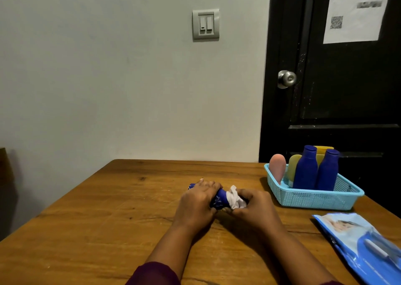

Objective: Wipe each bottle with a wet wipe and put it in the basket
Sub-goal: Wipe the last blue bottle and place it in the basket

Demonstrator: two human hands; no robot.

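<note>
One wooden counter [108, 208] carries everything. On its right side stands a light-blue mesh basket [314, 200], which holds two upright blue bottles [306, 169], a pink bottle [277, 167] and a yellowish bottle [294, 168]. Nearer the person, just beside the basket, lies a blue wipes pack [364, 241].

At mid-counter the left hand [195, 202] has its fingers [209, 187] wrapped round a dark-blue bottle [220, 200] held on its side, low over the wood; whether it touches the wood I cannot tell. The right hand [251, 204] clutches a crumpled white wet wipe [235, 199] against the bottle's right end.

The bottle looks like smooth, stiff plastic, probably light enough for one hand, but likely slick once dampened. A full wrap round its body seems safer than a fingertip pinch at the narrow neck. The wipe is limp and will bunch, so it needs pressing flat against the surface. The basket's free room appears to be at its right and front.
</note>
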